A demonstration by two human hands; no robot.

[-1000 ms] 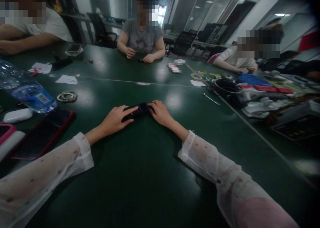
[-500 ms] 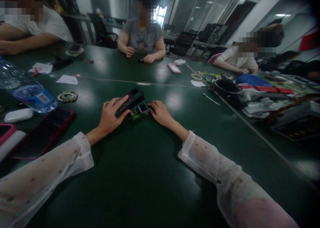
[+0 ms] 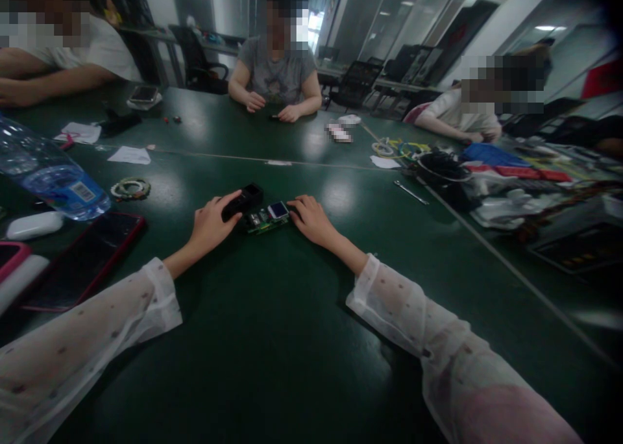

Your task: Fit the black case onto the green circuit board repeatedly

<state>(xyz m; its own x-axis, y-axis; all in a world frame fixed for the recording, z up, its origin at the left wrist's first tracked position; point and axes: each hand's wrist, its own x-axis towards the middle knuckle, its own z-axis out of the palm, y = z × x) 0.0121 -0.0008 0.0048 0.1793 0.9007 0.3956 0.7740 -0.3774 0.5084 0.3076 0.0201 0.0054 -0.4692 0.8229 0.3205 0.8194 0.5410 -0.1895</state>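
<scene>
My left hand (image 3: pixel 214 220) is closed round a black plastic casing (image 3: pixel 247 198), thumb on the near side and fingers on the far side. The casing is low at the table top, just behind and left of a green circuit board (image 3: pixel 263 222). A small square screen (image 3: pixel 278 210) sits on the board's right end. Beside that screen rests my right hand (image 3: pixel 311 220), fingers loosely bent and apart, with its fingertips at the board's right edge. Nothing shows in its grasp. Both hands are on the dark green table (image 3: pixel 272 340).
To the left are a water bottle (image 3: pixel 63 181), a phone (image 3: pixel 92 256), a white case (image 3: pixel 35 225) and a beaded bracelet (image 3: pixel 130 189). On the right lie a wrench (image 3: pixel 411 192) and piled cables (image 3: pixel 440 165). A person in grey (image 3: pixel 277 74) sits opposite; others sit at both sides.
My left hand has brought the black casing down and left, from raised and tilted over the board to low beside it. More of the board shows now. My right hand stays put.
</scene>
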